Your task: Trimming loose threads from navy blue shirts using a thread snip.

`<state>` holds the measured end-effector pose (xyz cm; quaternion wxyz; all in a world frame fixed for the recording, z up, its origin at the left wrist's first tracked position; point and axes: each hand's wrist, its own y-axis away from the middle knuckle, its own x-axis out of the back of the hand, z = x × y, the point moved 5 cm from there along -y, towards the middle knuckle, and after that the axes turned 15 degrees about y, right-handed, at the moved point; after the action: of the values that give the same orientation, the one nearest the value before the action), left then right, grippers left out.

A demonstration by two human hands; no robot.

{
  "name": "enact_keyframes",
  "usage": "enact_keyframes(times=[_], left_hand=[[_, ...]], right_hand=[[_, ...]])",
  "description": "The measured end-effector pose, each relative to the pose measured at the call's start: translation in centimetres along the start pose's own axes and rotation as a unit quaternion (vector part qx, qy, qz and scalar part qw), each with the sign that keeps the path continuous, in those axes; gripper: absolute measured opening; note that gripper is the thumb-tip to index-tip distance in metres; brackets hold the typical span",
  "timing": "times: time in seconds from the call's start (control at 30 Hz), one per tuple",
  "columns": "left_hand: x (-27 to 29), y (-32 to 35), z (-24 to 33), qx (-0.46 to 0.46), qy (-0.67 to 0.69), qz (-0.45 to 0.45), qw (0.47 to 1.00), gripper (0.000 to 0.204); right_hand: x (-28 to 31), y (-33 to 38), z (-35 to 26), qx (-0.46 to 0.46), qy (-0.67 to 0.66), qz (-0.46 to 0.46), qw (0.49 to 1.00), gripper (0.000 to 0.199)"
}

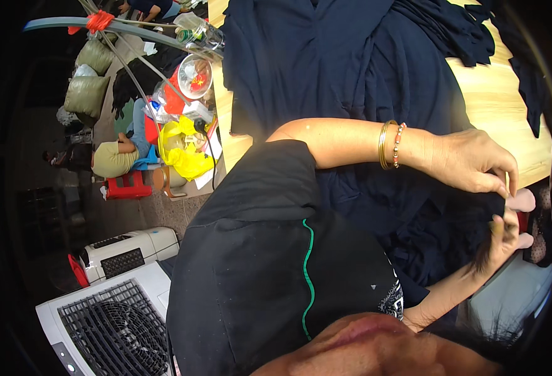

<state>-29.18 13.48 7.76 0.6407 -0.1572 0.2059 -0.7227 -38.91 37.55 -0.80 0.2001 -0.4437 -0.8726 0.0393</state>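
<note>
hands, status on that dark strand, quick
Left hand pinching down on dark strand. Right hand gripping it from below. Navy cloth heaped on table behind.

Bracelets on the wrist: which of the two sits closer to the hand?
The red-and-white beaded bracelet; the plain gold bangle lies beside it, farther up the forearm from the left hand.

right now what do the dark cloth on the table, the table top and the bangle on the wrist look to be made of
Dark cloth: soft matte navy fabric, likely a knit, since it drapes in loose folds. Table top: pale wood or wood laminate, with visible grain lines and a smooth, slightly shiny face. Bangle on the left hand's wrist: yellow metal, it seems, thin and glossy with bright glints.
</note>
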Motion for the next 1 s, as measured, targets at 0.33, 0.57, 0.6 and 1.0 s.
enact_keyframes(times=[0.33, 0.57, 0.6, 1.0], left_hand=[[1.0, 0.0, 2.3, 0.03, 0.02, -0.05, 0.998, 0.019], [3.3, -0.1, -2.7, 0.164, 0.006, -0.035, 0.986, 0.028], [2.8, 0.0, -2.3, 0.212, 0.039, -0.008, 0.977, 0.028], [4.2, 1.9, -5.9, 0.165, 0.116, 0.029, 0.979, 0.024]], right_hand=[[6.8, 3.4, -6.9, 0.108, -0.373, 0.052, 0.92, 0.033], [0.7, -0.8, -2.9, -0.129, 0.174, 0.241, 0.946, 0.034], [-0.2, -1.4, -2.8, 0.0, 0.216, 0.194, 0.957, 0.028], [-6.5, -2.6, -8.4, 0.17, 0.315, 0.111, 0.927, 0.043]])
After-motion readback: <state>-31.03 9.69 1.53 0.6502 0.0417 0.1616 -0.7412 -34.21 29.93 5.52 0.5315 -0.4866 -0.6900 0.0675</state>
